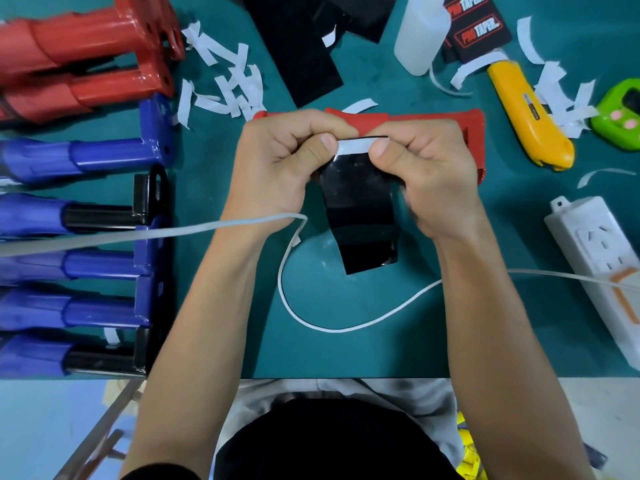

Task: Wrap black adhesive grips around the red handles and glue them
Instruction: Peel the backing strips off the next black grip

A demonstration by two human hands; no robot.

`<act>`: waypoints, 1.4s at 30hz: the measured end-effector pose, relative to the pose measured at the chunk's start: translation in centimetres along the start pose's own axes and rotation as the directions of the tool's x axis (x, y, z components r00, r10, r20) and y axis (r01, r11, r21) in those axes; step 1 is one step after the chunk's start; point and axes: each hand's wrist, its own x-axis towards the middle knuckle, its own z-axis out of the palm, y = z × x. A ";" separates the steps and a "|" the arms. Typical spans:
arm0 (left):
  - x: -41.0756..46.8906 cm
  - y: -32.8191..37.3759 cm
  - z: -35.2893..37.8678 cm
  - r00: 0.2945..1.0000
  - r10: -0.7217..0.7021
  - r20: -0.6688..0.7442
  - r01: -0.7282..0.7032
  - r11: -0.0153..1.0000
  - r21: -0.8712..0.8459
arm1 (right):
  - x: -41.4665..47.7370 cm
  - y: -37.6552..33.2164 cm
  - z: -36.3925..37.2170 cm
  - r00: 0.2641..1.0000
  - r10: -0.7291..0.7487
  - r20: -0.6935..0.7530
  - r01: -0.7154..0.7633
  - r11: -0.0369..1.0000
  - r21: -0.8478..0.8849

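Two bare hands meet over the middle of a green work mat [485, 237], seen from above. The left hand [287, 161] and the right hand [426, 168] both have their fingers curled and their thumbs pressed down. Together they pinch the top edge of a glossy black adhesive grip [360, 216].

A narrow white backing strip [353, 145] runs along that edge between the two thumbs. The rest of the grip hangs down from the hands toward the person. Whether its lower end touches the mat cannot be told.

Just behind the knuckles, partly hidden by them, a red handle [433, 119] lies crosswise on the mat.

A white cable [311, 317] loops under the forearms. To the right lie a yellow utility knife [530, 123] and a white power strip [595, 258]. A white bottle [420, 32] stands at the far edge. Blue handles [86, 157] are lined up on the left, with torn white paper strips [228, 88] scattered behind the left hand.
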 end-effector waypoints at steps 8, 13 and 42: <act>-0.6 -0.2 1.1 0.993 0.115 -0.019 -0.109 0.977 0.182 | 0.1 0.1 0.9 0.984 0.041 -0.174 -0.059 0.993 -0.098; -0.2 -0.5 0.3 0.989 0.145 -0.026 -0.141 0.983 0.118 | 0.1 0.0 0.1 0.996 0.010 -0.090 -0.017 0.997 -0.075; -0.9 2.0 1.6 0.944 0.037 -0.329 0.012 0.989 0.145 | -1.8 -1.7 3.9 0.837 -0.447 -0.317 0.119 0.712 -0.692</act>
